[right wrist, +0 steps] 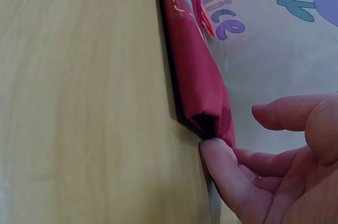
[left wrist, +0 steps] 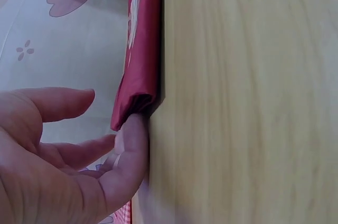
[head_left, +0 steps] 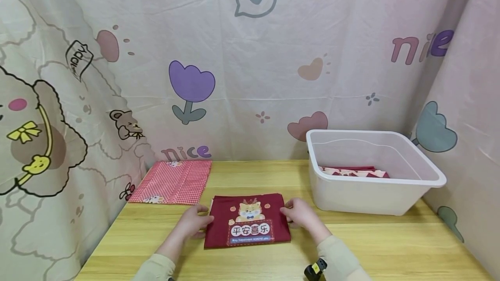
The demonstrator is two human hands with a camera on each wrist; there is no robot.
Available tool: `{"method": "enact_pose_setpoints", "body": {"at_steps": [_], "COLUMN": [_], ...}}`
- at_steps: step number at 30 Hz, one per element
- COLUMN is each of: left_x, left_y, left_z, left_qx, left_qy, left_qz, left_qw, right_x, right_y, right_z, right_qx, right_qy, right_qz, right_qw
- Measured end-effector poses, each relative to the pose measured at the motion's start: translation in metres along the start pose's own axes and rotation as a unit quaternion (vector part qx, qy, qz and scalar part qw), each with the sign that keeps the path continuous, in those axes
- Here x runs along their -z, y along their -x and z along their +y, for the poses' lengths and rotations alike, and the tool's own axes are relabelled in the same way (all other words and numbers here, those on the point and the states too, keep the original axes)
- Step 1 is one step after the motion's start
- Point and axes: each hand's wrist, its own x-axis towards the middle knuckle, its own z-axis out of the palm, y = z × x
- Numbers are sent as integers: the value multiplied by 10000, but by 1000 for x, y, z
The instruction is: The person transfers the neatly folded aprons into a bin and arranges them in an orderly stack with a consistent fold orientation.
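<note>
A folded dark red cloth (head_left: 248,222), printed with a cartoon animal, Chinese characters and small English lettering, lies flat on the wooden table (head_left: 258,177). At its left edge is my left hand (head_left: 192,221); in the left wrist view its fingertips touch the folded end (left wrist: 138,100) low down by the tabletop, while the thumb stays apart from the fabric. My right hand (head_left: 300,212) is at the opposite edge. The right wrist view shows a fingertip against the lower corner of the folded end (right wrist: 208,118), with the thumb raised away from it. Neither hand pinches the cloth.
A red-and-white checked cloth (head_left: 169,183) lies folded at the back left of the table. At the back right stands a white plastic tub (head_left: 363,194) with folded red and patterned fabric (head_left: 353,171) inside. Printed curtains (head_left: 250,68) enclose the table's back and sides.
</note>
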Motion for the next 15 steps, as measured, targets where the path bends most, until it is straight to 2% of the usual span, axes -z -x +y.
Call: {"method": "enact_pose_setpoints", "body": {"at_steps": [8, 15], "left_x": [-2, -5], "left_y": [-3, -2], "left_z": [-3, -6], "left_qx": [-204, -165], "left_qy": [-30, 532], "left_qz": [23, 93], "left_qw": [9998, 9984], "right_x": [1, -2], "right_y": [-5, -10], "right_z": [1, 5], "right_qx": [-137, -293], "right_qy": [-16, -610], "right_qz": [-106, -226], "right_qw": [9998, 9975]}}
